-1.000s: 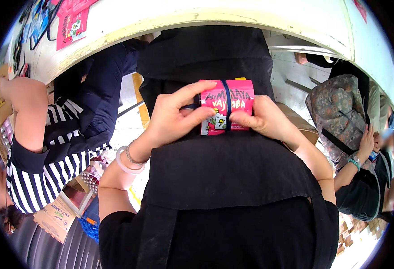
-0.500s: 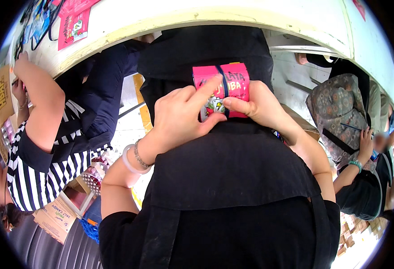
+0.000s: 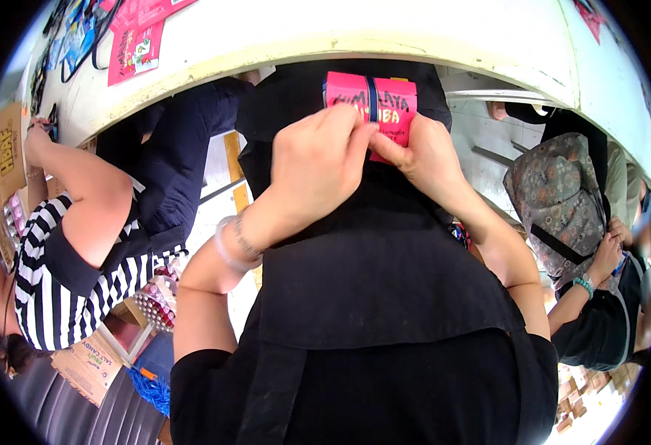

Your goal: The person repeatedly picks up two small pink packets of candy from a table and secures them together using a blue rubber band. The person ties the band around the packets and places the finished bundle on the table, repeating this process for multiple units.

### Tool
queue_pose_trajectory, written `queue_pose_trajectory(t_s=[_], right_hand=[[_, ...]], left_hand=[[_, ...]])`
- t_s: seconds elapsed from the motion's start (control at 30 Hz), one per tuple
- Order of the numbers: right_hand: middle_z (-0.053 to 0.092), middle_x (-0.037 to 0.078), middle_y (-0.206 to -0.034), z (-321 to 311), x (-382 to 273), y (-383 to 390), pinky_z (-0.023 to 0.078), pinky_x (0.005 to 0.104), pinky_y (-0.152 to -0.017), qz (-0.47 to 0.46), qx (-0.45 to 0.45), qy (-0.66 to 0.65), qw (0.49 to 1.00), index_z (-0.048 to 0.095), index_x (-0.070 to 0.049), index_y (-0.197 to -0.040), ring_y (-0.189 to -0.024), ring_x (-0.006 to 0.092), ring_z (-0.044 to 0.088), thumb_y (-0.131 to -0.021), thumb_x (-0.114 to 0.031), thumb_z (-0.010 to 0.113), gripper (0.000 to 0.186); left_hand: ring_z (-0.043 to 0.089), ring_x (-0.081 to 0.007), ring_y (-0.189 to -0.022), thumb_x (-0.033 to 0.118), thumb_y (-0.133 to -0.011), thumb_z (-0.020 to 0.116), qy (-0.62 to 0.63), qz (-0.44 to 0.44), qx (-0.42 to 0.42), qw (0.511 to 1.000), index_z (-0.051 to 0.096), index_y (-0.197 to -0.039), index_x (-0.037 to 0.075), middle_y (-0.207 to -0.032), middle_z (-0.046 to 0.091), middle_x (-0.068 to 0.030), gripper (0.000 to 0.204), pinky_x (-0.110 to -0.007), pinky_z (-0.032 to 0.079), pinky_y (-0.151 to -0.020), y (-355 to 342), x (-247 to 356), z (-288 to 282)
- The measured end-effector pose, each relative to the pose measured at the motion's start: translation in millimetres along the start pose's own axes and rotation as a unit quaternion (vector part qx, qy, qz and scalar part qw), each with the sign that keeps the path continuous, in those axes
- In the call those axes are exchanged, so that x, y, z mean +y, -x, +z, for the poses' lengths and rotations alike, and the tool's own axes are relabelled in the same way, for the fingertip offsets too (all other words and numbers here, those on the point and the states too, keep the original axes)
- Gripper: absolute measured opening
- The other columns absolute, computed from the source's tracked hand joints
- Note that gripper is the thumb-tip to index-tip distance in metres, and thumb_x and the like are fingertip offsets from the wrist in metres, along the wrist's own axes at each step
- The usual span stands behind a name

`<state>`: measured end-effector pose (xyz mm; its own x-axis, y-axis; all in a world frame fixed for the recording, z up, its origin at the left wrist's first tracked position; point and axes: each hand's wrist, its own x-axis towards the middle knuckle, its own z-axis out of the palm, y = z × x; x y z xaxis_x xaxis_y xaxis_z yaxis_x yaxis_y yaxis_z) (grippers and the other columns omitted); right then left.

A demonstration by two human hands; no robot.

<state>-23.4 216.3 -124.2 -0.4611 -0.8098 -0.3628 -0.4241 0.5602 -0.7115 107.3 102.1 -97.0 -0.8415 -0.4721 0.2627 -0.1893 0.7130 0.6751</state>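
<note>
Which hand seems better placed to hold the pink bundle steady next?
Likely the right hand: it grips the pink bundle by its right side. The left hand is curled in front of its lower part, its fingertips' hold unclear.

Lettering point(image 3: 389, 116) on pink packet point(image 3: 398, 90), brown carton point(image 3: 88, 367)

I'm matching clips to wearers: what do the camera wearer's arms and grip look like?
Short black sleeves; a pale bangle and silvery chain bracelet on the left wrist, nothing visible on the right. Left grip and right grip are gloveless.
</note>
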Motion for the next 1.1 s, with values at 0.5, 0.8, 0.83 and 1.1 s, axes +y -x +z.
queue_pose_trajectory(t_s=[0.5, 0.8, 0.83, 1.1], right_hand=[[0.062, 0.024, -0.076, -41, 14, 14, 0.047, 0.0502, -0.064, -0.089, 0.015, 0.055, 0.994, 0.053, 0.001, -0.101, -0.078, 0.0409, 0.062, -0.083, -0.005, 0.053, 0.018], [0.060, 0.012, -0.071, 22, -15, 17, 0.047, 0.0371, -0.055, -0.284, 0.205, 0.090, 0.932, 0.051, -0.001, -0.097, -0.067, 0.0300, 0.060, -0.071, 0.003, 0.057, 0.027], [0.059, 0.011, -0.071, 22, -15, 19, 0.047, 0.0368, -0.055, -0.299, 0.200, 0.090, 0.929, 0.053, -0.001, -0.097, -0.067, 0.0291, 0.059, -0.069, 0.003, 0.058, 0.028], [0.059, 0.007, -0.079, -4, -6, 31, 0.049, 0.0333, -0.070, -0.319, 0.230, -0.156, 0.906, 0.061, 0.002, -0.095, -0.075, 0.0200, 0.058, -0.080, 0.006, 0.054, 0.016]], left_hand=[[0.063, -0.0307, -0.069, 0.011, -0.077, 0.067, 0.019, -0.017, -0.064, 0.998, 0.065, -0.082, 0.004, -0.076, 0.064, -0.0120, 0.009, -0.039, 0.049, -0.059, -2, -21, 71], [0.062, -0.0330, -0.077, 0.015, -0.068, 0.070, 0.140, 0.012, -0.090, 0.986, 0.063, -0.090, 0.005, -0.082, 0.063, -0.0119, 0.025, -0.037, 0.050, -0.066, 4, -35, 66], [0.061, -0.0325, -0.078, 0.015, -0.069, 0.070, 0.129, 0.027, -0.087, 0.987, 0.064, -0.092, 0.004, -0.084, 0.062, -0.0124, 0.026, -0.037, 0.050, -0.066, 4, -34, 65], [0.061, -0.0321, -0.075, -0.001, -0.079, 0.062, 0.142, 0.064, -0.010, 0.988, 0.062, -0.095, -0.001, -0.082, 0.062, -0.0141, 0.015, -0.039, 0.049, -0.065, 10, -34, 75]])
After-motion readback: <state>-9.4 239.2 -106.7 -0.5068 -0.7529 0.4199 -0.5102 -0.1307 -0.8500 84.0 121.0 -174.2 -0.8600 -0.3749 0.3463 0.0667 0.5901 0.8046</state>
